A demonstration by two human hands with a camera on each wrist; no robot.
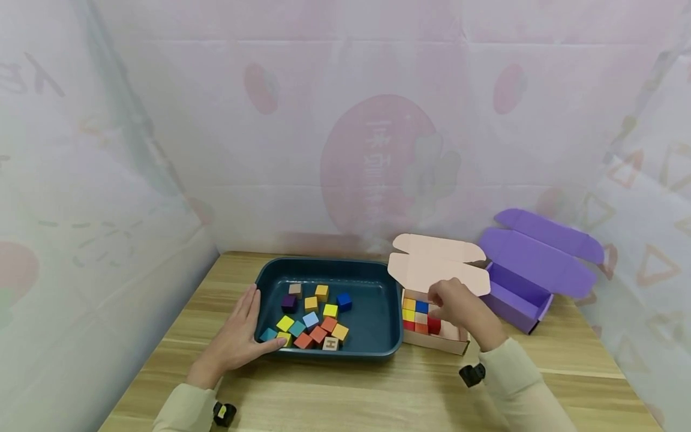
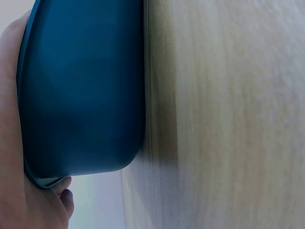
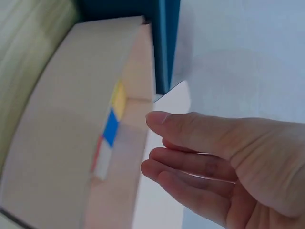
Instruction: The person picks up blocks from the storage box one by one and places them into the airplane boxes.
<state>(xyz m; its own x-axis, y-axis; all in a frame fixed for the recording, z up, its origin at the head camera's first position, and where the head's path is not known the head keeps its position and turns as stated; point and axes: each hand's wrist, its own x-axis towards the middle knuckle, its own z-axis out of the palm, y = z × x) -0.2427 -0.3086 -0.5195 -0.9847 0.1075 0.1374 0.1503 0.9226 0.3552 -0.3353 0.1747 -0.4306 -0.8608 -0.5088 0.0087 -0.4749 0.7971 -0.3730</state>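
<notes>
My left hand (image 1: pixel 237 333) rests on the left front corner of a dark teal tray (image 1: pixel 372 354), its fingers straight along the side and thumb over the front rim. Loose wooden cubes lie in that tray, among them a blue cube (image 1: pixel 344 301), a purple cube (image 1: pixel 288 303) and a cube with a letter H (image 1: pixel 330 344). Over a pale peach box (image 1: pixel 432 342) hovers my right hand (image 1: pixel 459 306). In the right wrist view its thumb and fingertips stand apart, nothing visible between them. Several coloured cubes sit in rows in the box's left part, including a red cube (image 1: pixel 433 324).
Behind and right of the peach box stands a purple box (image 1: pixel 520 297), its lid (image 1: pixel 540 255) raised. The peach lid (image 1: pixel 437 270) is also up, leaning toward the back. Printed cloth (image 1: pixel 302 150) hangs around the wooden table (image 1: pixel 335 396).
</notes>
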